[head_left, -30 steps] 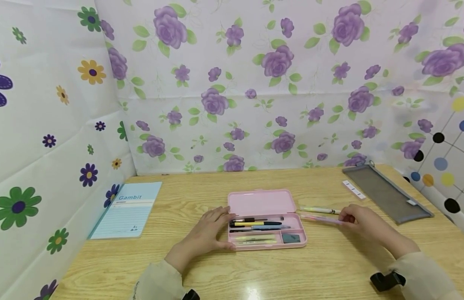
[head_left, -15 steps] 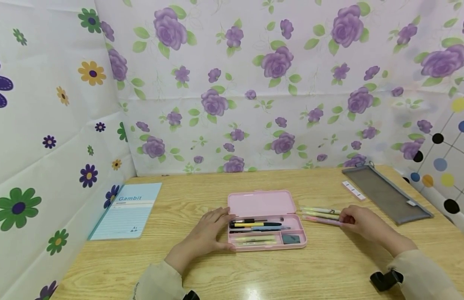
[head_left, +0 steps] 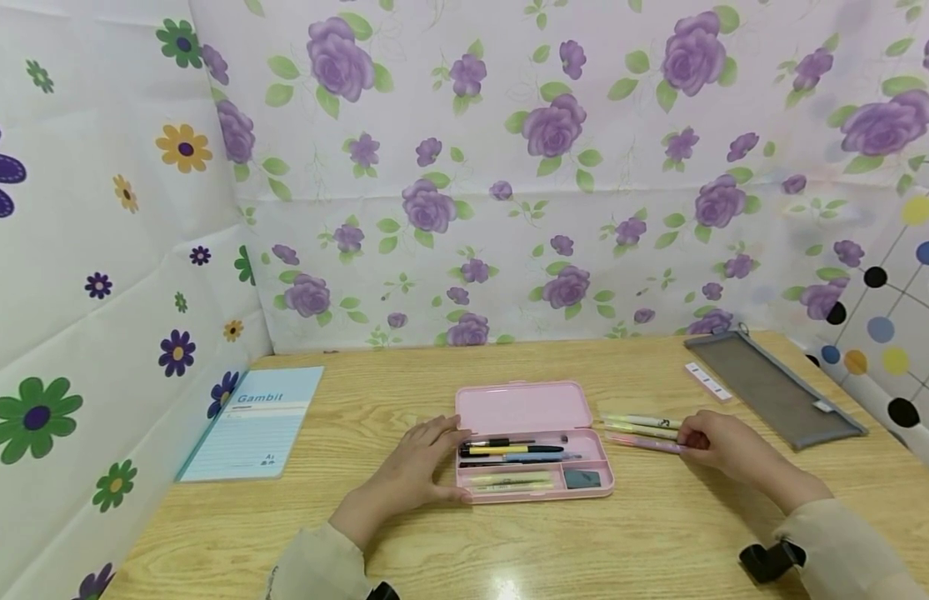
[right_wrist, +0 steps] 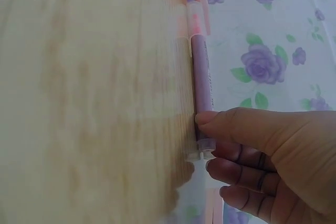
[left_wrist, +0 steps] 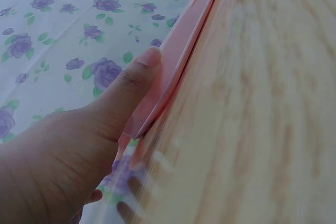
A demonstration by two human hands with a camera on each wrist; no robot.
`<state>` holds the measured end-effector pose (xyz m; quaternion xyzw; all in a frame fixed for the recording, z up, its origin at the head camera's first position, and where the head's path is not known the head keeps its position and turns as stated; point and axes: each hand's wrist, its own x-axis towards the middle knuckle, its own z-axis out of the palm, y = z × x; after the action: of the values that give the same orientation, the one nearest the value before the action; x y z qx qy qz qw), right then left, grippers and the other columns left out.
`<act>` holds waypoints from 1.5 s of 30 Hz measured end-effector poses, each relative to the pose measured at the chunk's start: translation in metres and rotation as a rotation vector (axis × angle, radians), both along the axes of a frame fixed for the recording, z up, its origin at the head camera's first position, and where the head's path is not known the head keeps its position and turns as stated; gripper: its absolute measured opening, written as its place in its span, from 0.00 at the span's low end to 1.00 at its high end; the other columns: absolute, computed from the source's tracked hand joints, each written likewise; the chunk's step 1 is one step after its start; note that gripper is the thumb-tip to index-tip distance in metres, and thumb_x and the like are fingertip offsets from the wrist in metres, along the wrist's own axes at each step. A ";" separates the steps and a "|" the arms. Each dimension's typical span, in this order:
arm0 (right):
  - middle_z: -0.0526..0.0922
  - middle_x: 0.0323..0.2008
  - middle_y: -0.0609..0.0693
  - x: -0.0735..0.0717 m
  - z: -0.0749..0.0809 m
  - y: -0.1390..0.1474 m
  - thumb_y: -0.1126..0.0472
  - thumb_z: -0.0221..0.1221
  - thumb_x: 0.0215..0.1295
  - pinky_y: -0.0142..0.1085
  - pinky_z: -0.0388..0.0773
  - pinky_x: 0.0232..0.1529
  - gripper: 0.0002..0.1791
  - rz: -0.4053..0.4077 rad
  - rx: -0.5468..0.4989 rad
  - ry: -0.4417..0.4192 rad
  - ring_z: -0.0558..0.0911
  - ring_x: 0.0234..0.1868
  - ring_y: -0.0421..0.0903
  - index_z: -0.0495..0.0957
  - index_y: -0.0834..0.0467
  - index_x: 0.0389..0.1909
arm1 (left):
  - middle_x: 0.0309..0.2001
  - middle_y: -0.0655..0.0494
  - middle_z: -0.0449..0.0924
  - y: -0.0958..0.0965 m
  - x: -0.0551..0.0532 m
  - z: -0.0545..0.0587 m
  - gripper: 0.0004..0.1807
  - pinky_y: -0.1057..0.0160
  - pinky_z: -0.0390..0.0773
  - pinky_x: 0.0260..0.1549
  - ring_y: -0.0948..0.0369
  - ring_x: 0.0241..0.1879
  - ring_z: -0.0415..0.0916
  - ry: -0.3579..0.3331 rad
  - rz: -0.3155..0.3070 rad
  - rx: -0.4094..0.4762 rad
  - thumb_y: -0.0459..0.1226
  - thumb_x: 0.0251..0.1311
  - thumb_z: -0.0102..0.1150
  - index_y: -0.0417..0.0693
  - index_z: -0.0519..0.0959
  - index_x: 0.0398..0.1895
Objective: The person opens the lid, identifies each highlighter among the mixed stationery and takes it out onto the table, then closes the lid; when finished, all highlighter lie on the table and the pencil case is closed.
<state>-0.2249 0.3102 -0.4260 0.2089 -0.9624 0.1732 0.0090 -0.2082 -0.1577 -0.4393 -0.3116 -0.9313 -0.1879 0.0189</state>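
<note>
An open pink pencil case [head_left: 520, 408] lies on the table in the head view. My left hand [head_left: 412, 462] holds its left end, thumb at the front corner and fingers toward the hinge. In the left wrist view the thumb [left_wrist: 126, 85] presses along the case's front wall. Right of the case, three highlighters lie side by side: a white one [head_left: 636, 420], a yellow one [head_left: 647, 431] and a purple one [head_left: 647, 442]. My right hand [head_left: 726, 450] pinches the purple highlighter [right_wrist: 202, 72] near its end; its grip on the other two is hidden.
Inside the case are several pens [head_left: 516, 450], some yellow sticks [head_left: 512, 479] and a grey eraser-like block [head_left: 582, 478]. A blue notebook [head_left: 257, 425] lies at the left. A grey mesh pouch [head_left: 779, 387] and a small white strip [head_left: 708, 381] are at the right.
A second ago only the white and purple highlighters showed by my right hand; the yellow one now shows between them. The left hand has stayed on the pencil case.
</note>
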 end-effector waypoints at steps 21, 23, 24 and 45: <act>0.76 0.27 0.40 -0.001 0.025 -0.007 0.61 0.67 0.56 0.28 0.72 0.26 0.05 0.061 0.005 0.055 0.70 0.27 0.28 0.80 0.54 0.30 | 0.74 0.52 0.55 -0.001 -0.001 -0.003 0.48 0.38 0.54 0.71 0.46 0.74 0.52 0.016 -0.002 0.002 0.65 0.46 0.63 0.58 0.63 0.71; 0.76 0.27 0.40 -0.001 0.031 -0.010 0.60 0.67 0.57 0.28 0.72 0.26 0.05 0.067 0.018 0.068 0.70 0.27 0.28 0.79 0.53 0.31 | 0.75 0.52 0.55 -0.001 -0.002 -0.004 0.48 0.38 0.54 0.71 0.46 0.74 0.52 0.014 0.000 0.002 0.65 0.46 0.63 0.58 0.63 0.71; 0.76 0.27 0.39 -0.001 0.034 -0.012 0.60 0.66 0.57 0.28 0.72 0.26 0.05 0.064 0.022 0.070 0.70 0.27 0.28 0.79 0.53 0.31 | 0.74 0.52 0.55 -0.001 -0.002 -0.004 0.48 0.38 0.54 0.70 0.46 0.74 0.52 0.014 0.001 0.001 0.65 0.46 0.63 0.58 0.63 0.71; 0.77 0.27 0.38 -0.009 0.062 -0.060 0.60 0.66 0.58 0.28 0.74 0.28 0.04 0.165 0.032 0.119 0.71 0.27 0.29 0.80 0.52 0.32 | 0.74 0.51 0.56 -0.001 -0.001 -0.003 0.47 0.37 0.57 0.69 0.45 0.73 0.53 0.021 -0.004 -0.006 0.63 0.47 0.64 0.58 0.63 0.71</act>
<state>-0.2334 0.2498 -0.3638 0.2973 -0.9424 0.1452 0.0486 -0.2092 -0.1583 -0.4427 -0.3156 -0.9309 -0.1819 0.0271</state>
